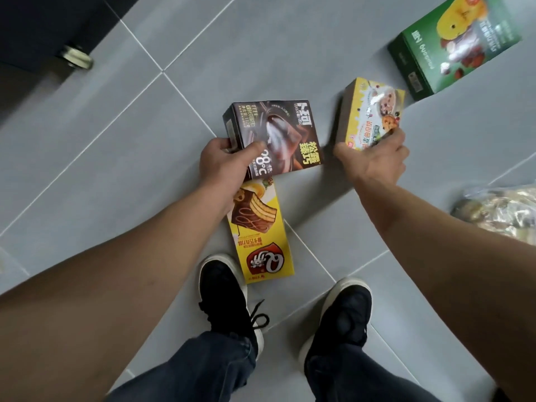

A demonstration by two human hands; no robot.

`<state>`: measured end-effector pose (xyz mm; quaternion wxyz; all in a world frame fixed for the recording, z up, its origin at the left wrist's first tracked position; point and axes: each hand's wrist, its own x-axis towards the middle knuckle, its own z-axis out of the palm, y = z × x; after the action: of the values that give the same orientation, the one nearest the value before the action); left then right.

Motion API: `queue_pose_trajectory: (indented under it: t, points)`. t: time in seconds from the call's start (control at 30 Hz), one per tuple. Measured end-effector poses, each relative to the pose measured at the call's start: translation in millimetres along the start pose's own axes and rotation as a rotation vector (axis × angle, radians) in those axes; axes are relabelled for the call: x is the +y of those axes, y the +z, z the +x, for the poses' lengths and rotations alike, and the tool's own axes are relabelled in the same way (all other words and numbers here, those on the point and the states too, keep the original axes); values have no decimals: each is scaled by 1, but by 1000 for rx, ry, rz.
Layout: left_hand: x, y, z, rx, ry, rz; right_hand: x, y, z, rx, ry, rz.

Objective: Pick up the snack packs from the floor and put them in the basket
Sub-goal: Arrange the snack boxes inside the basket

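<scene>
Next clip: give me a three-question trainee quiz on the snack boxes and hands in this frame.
1. True or false: the left hand grips the brown box.
2. Which box does the right hand hold? A green box B small yellow box C long yellow box
3. Fill in: the long yellow box lies on the floor beside the left ____.

Key: 1 true; 2 B, the small yellow box; 3 shoe.

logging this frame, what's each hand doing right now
Left hand: grips the dark brown box.
Right hand: grips the small yellow box.
</scene>
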<state>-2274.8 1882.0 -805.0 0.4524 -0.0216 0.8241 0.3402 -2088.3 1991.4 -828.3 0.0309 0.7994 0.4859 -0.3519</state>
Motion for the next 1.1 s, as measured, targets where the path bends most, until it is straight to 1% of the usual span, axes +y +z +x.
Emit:
queue_pose_trajectory:
  t: [0.1, 0.27, 0.4, 0.6, 0.67, 0.73, 0.83, 0.93, 1.1]
  points:
    - [7, -18, -24, 12, -43, -23, 6, -25, -34, -69, -17, -35]
    - [25, -66, -95, 9, -82, 23, 4, -92, -120, -117, -50, -119]
    - [50, -116, -171, 12, -138, 13, -12, -157, -195, -200, -101, -192]
    - [94, -184, -288, 36, -132, -54, -42, -250, -299, -280, -207, -360]
    - [106, -206, -328, 77, -126, -47, -51, -277, -333, -308, -270, -431]
    - [114, -217, -354, 129, -99, -14, -57, -297, -352, -305, -288, -480]
    - [114, -238, -395, 232, -71, 3, -57, -322, -379, -303, -363, -542]
    - [103, -254, -431, 302, -90, -27, -57, -339, -400, -320, -436, -623]
    - [61, -284, -490, 445, -150, -161, -58, -342, -447, -373, -666, -761]
